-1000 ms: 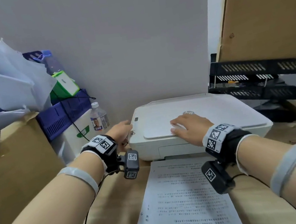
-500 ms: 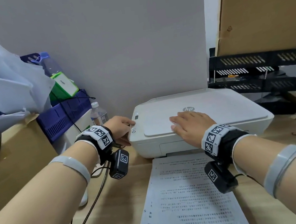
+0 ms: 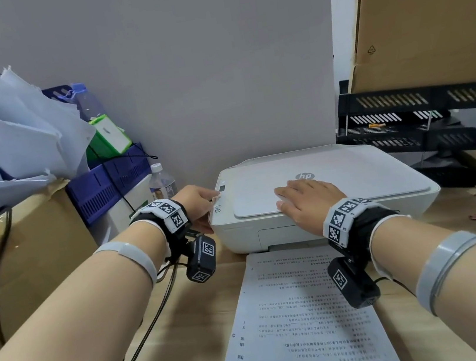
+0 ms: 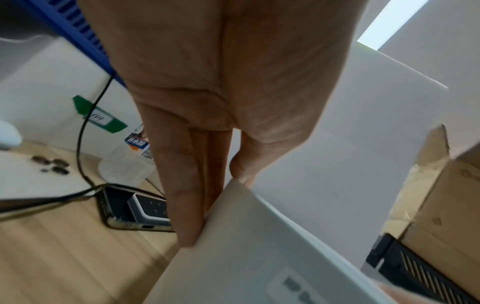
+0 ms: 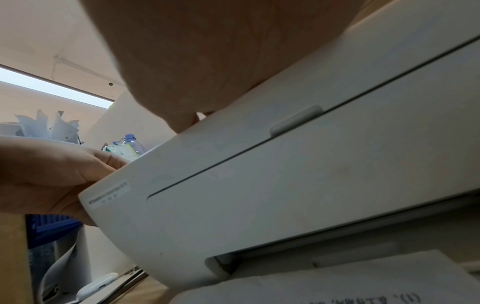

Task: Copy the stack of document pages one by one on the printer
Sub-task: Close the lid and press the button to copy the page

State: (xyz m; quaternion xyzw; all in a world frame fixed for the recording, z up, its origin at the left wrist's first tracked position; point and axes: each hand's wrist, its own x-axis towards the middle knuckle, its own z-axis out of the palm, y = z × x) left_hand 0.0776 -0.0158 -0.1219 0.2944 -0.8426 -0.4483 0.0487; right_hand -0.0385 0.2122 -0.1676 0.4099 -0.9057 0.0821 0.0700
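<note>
The white printer [image 3: 354, 181] stands on the table against the wall with its lid down. My right hand [image 3: 285, 196] lies flat on the front of the lid, fingers straight; the right wrist view shows it [image 5: 187, 121] above the printer's front face [image 5: 285, 185]. My left hand [image 3: 209, 212] sits at the printer's left front corner beside the control panel. In the left wrist view its fingers [image 4: 189, 205] lie straight along the printer's side [image 4: 259, 257], the thumb on the top edge. A printed document page [image 3: 301, 325] lies on the table in front of the printer.
A cardboard box [image 3: 26, 258], a blue basket [image 3: 108, 187] of loose papers and a water bottle [image 3: 163, 182] crowd the left. Black letter trays [image 3: 407, 124] and a big cardboard box [image 3: 422, 13] stand right. A phone [image 4: 135, 209] and cables [image 3: 147, 326] lie left of the printer.
My left hand has slid forward onto the printer's left front corner. The right hand has stayed flat on the lid. The head view has shifted slightly.
</note>
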